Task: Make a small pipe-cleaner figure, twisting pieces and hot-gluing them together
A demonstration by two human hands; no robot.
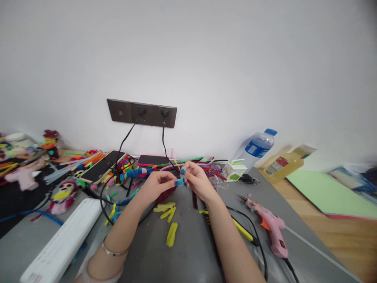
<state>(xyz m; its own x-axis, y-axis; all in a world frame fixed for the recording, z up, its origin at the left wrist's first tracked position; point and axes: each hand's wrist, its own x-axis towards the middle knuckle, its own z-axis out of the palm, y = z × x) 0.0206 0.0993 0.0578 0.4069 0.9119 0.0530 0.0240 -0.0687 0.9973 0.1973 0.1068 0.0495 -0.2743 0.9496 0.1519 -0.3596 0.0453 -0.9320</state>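
Observation:
Both hands meet above the grey mat, pinching a small light-blue fuzzy piece [180,181] that looks like a bent pipe cleaner. My left hand [157,185] grips it from the left between thumb and forefinger. From the right, my right hand [198,181] holds its other side, fingers curled. Blue nails of a similar colour make its exact shape hard to see. Below the hands lie several folded yellow pipe cleaner pieces [171,234] on the mat.
A pink glue gun [272,230] lies at right with its cord. At left are a white power strip [63,241], a phone [103,167] and a fuzzy doll [62,194]. A water bottle [259,145], a yellow bottle [287,162] and a small carton [234,171] stand near the wall.

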